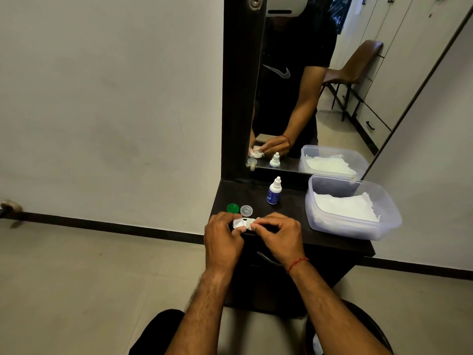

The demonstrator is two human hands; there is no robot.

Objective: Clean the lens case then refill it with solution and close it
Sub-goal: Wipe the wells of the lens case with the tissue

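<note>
one tall mirror (pixel 320 98) stands along the back edge of a dark dresser top (pixel 289 226), its glass repeating the hands and the bottle. at the right edge of the surface sits a clear plastic tub (pixel 394 216) with white tissue paper (pixel 345 208) crumpled inside. both hands meet over the front edge, near the front left corner. the left hand (pixel 222 239) curls fingers and thumb round the left end of the white lens case (pixel 243 223). the right hand (pixel 279 237), a red thread (pixel 298 263) on its wrist, pinches the case's right end. something white shows at those fingertips, too small to tell what. the case is held just above the surface, and the well that shows is uncovered. a small solution bottle (pixel 273 192) with a white nozzle and blue label stands upright toward the back edge, apart from the tub. a green cap (pixel 233 208) and a clear cap (pixel 246 210) lie side by side, almost touching, just behind the left hand
</note>
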